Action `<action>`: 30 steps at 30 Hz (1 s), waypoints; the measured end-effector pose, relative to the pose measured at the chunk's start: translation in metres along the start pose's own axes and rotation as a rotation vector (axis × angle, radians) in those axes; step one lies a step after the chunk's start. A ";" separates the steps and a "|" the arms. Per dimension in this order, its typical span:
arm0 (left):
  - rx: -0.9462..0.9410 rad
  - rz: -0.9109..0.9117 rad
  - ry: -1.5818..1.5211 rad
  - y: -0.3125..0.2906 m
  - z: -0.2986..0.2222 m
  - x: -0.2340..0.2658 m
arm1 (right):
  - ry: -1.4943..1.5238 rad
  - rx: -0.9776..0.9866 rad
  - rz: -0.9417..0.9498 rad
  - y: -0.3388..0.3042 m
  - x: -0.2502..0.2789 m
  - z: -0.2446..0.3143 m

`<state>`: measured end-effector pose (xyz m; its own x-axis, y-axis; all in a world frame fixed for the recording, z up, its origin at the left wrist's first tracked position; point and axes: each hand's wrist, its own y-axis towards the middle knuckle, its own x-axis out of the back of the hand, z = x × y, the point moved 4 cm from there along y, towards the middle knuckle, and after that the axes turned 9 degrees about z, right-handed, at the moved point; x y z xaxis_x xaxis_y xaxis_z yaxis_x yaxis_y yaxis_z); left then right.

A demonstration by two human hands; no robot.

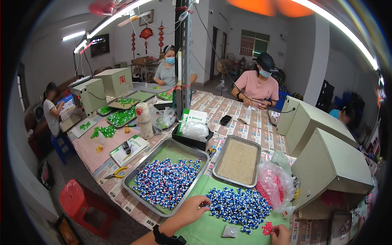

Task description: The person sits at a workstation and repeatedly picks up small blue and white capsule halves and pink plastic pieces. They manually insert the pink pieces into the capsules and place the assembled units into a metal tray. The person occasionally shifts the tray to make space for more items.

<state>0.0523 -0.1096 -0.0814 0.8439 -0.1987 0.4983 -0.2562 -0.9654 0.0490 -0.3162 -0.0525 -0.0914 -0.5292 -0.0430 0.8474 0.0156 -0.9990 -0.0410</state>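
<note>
A heap of small blue-and-white plastic pieces (239,206) lies on a green sheet (196,233) in front of me. At the heap's left edge is my left hand (195,209), thumb and fingers closed together at the tips; what they pinch is too small to make out. Beside a little cluster of pink bits (267,228) my right hand (281,235) shows curled, closed fingers, with their contents hidden. To the left, a metal tray (166,143) holds many blue, white and pink pieces. Between my hands lies a small grey square (230,231).
An empty-looking metal tray (218,175) lies beyond the heap, next to a clear plastic bag (281,179) with pink bits. Metal booths (339,159) stand right. Yellow-handled pliers (118,173), a bottle (143,118) and a black box (188,139) sit left and ahead. Co-workers (257,83) sit across.
</note>
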 end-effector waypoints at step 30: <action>-0.063 0.102 -0.454 0.025 -0.017 -0.034 | 0.189 0.088 -0.084 -0.013 -0.001 -0.017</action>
<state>0.0088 -0.1245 -0.0823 0.9300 -0.3597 0.0753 -0.3651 -0.9277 0.0783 -0.3304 -0.0391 -0.1007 -0.6813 0.0343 0.7312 0.0344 -0.9963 0.0788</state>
